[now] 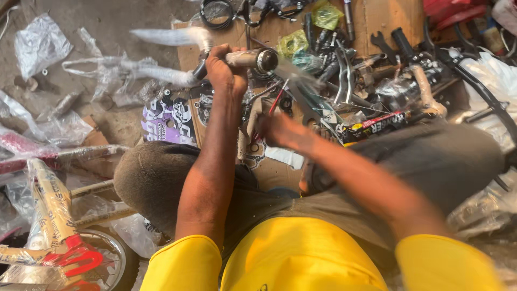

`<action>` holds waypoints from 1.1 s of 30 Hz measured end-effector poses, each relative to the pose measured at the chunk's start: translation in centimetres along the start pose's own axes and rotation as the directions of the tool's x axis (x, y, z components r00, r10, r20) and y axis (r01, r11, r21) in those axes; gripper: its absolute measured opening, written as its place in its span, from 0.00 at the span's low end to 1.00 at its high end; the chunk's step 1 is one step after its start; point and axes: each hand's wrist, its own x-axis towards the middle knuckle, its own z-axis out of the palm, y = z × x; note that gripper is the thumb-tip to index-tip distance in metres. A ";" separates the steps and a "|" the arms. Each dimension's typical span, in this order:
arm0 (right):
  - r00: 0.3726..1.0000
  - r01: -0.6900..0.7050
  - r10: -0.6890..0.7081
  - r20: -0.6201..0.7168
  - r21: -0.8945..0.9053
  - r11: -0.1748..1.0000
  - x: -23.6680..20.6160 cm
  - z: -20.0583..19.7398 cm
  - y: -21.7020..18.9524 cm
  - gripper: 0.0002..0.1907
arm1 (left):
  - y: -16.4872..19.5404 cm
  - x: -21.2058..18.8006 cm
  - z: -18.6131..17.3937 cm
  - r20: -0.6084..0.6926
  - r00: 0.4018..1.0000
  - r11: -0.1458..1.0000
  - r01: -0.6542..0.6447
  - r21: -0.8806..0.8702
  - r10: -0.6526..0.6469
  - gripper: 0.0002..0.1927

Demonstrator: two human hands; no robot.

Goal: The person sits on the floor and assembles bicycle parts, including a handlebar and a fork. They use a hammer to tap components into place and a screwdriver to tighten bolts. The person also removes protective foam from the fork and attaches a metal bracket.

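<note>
My left hand is closed around a plastic-wrapped bicycle handlebar grip, held up over the cardboard. Its round dark end faces right. My right hand, blurred by motion, grips a thin tool with a red handle that points up toward the grip's end. Both forearms reach forward between my knees in dark trousers.
A flattened cardboard sheet holds spanners, brake levers, cables and bagged small parts. A printed purple board lies under my left arm. A wrapped bicycle frame and wheel sit at lower left. Loose plastic wrap litters the floor.
</note>
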 end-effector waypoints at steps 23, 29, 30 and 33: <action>0.458 -0.474 0.687 -0.564 0.500 0.725 -1.3 1.4 6.0 0.04 | -1.9 0.3 -2.4 -0.144 0.989 0.981 0.063 0.185 -0.036 0.12; 0.592 -0.178 0.487 -0.642 0.485 0.856 1.0 -7.9 5.2 0.29 | -1.3 -1.3 -0.3 -0.192 0.981 0.992 -0.010 0.124 0.034 0.17; 0.690 -0.205 0.547 -0.474 0.597 0.775 1.5 -8.9 5.3 0.28 | -0.9 -1.6 0.3 -0.225 0.974 0.993 -0.008 0.118 0.035 0.18; 0.612 -0.045 0.560 -0.558 0.683 0.729 2.8 -11.2 6.3 0.16 | -0.1 -2.7 1.0 -0.292 0.954 0.992 -0.039 0.123 0.074 0.20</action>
